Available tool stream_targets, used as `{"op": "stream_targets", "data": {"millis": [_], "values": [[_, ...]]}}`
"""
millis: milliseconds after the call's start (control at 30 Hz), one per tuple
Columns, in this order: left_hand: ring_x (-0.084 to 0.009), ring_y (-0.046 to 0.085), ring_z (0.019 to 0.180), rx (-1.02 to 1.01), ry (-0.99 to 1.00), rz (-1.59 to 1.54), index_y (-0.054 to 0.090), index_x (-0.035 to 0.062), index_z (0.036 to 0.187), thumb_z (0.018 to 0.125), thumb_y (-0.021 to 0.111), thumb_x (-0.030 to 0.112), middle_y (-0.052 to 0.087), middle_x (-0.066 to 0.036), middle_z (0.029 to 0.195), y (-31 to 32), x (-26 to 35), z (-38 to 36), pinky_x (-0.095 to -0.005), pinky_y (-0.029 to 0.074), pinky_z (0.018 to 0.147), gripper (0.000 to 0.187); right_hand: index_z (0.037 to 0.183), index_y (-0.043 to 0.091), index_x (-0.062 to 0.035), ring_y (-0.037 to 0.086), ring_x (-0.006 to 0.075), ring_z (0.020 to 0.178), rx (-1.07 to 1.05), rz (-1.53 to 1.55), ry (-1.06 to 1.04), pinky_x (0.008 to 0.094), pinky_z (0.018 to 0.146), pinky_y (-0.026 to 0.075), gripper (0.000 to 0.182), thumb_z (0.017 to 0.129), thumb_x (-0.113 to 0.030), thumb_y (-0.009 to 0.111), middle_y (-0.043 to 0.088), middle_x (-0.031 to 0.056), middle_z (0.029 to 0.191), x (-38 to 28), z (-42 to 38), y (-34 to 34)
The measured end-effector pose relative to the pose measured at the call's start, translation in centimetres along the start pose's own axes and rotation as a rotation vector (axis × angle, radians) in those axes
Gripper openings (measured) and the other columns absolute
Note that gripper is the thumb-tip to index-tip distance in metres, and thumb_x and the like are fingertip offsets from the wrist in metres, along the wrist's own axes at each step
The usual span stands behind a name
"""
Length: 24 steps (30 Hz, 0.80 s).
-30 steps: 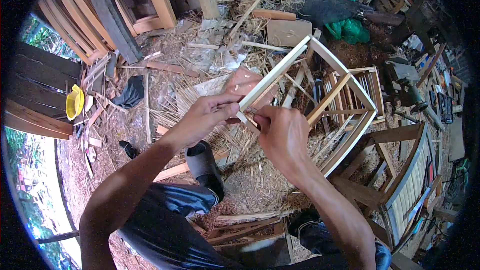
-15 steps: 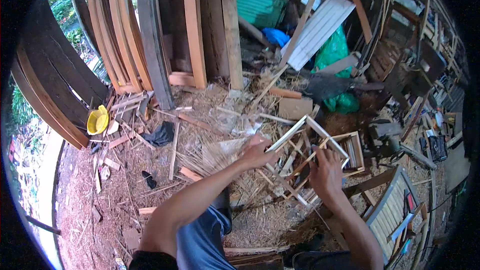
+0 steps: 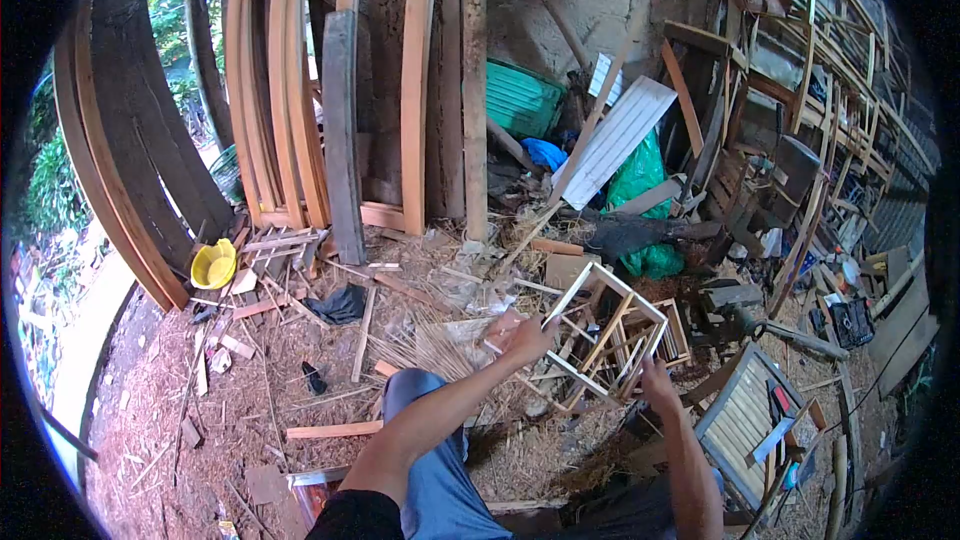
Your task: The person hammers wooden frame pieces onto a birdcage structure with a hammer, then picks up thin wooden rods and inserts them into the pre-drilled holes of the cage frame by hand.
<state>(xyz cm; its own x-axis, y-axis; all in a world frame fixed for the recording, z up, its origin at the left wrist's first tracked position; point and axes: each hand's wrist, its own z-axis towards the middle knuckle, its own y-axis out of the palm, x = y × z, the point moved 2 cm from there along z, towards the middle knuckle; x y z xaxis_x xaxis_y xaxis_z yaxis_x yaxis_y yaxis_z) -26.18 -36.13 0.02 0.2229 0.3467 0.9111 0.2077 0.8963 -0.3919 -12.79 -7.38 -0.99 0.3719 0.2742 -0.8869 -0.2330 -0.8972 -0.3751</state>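
A pale wooden frame (image 3: 568,294), built of thin strips with crossbars inside, is held tilted in front of me. My left hand (image 3: 528,339) is closed around its left corner. At its lower right side, my right hand (image 3: 660,389) grips the edge, with the fingertips partly hidden by the strip. A similar small wooden frame (image 3: 679,328) sits just behind it on the right. Below and left of my left hand, a bundle of thin sticks (image 3: 425,342) lies on the shavings.
Tall wooden door frames (image 3: 419,90) lean at the back left. A yellow basin (image 3: 213,265) stands on the littered ground. On the right, a slatted panel (image 3: 740,430) carries tools. A white board (image 3: 615,140) leans near green plastic (image 3: 642,180). Wood shavings and offcuts cover the floor.
The view has tilted upward. The wooden frame has turned, and my right hand has shifted down from its upper right part to its lower right side. My left hand keeps hold of the left corner.
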Motion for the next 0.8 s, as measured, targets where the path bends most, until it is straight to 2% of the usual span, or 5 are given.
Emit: {"op": "stream_targets", "data": {"millis": [100,167,600,700,800], "values": [[-0.0429,0.062,0.08,0.137,0.031,0.194,0.059,-0.0029,0.098,0.093,0.048,0.046,0.063,-0.027,0.083,-4.0,8.4,-4.0,-0.0471,0.048,0.071,0.051,0.128,0.037,0.0067,0.054,0.0299,0.106,-0.038,0.231,-0.123,0.0482,0.08,0.052,0.074,0.094,-0.059,0.038,0.052,0.018,0.117,-3.3,-3.0,-0.1],[-0.0427,0.062,0.079,0.147,0.085,0.115,0.059,-0.0033,0.094,0.093,0.049,0.044,0.062,-0.027,0.08,-4.4,8.6,-3.5,-0.0471,0.047,0.07,0.048,0.118,0.048,0.0016,0.057,0.0177,0.08,0.122,0.237,-0.221,0.035,0.064,0.048,0.056,0.097,-0.05,0.039,0.058,0.0095,0.092,-7.0,-6.0,1.3],[-0.0323,0.058,0.065,0.319,0.187,-0.03,0.056,-0.0024,0.085,0.095,0.046,0.045,0.057,-0.018,0.069,-12.8,14.7,-5.2,-0.0417,0.043,0.062,0.049,0.11,0.042,0.0017,0.066,0.0353,0.075,0.27,-0.122,-0.486,0.0459,0.063,0.049,0.028,0.097,-0.023,0.046,0.065,0.0211,0.079,-19.8,-11.9,2.4],[-0.0273,0.06,0.065,0.333,0.104,-0.098,0.055,-0.0025,0.085,0.095,0.046,0.045,0.057,-0.015,0.067,-13.9,15.4,-6.4,-0.0405,0.045,0.062,0.049,0.103,0.045,-0.0001,0.062,0.0217,0.067,0.32,-0.2,-0.488,0.0381,0.058,0.047,0.021,0.097,-0.021,0.047,0.061,0.0113,0.075,-21.2,-12.0,2.5],[-0.0244,0.061,0.064,0.317,0.139,-0.17,0.055,-0.0025,0.085,0.095,0.045,0.045,0.056,-0.013,0.067,-14.5,15.5,-7.1,-0.0394,0.046,0.063,0.05,0.105,0.04,0.0017,0.064,0.0351,0.073,0.332,-0.32,-0.555,0.0457,0.062,0.048,0.024,0.094,-0.018,0.049,0.063,0.0206,0.077,-21.6,-11.6,2.3]]}}
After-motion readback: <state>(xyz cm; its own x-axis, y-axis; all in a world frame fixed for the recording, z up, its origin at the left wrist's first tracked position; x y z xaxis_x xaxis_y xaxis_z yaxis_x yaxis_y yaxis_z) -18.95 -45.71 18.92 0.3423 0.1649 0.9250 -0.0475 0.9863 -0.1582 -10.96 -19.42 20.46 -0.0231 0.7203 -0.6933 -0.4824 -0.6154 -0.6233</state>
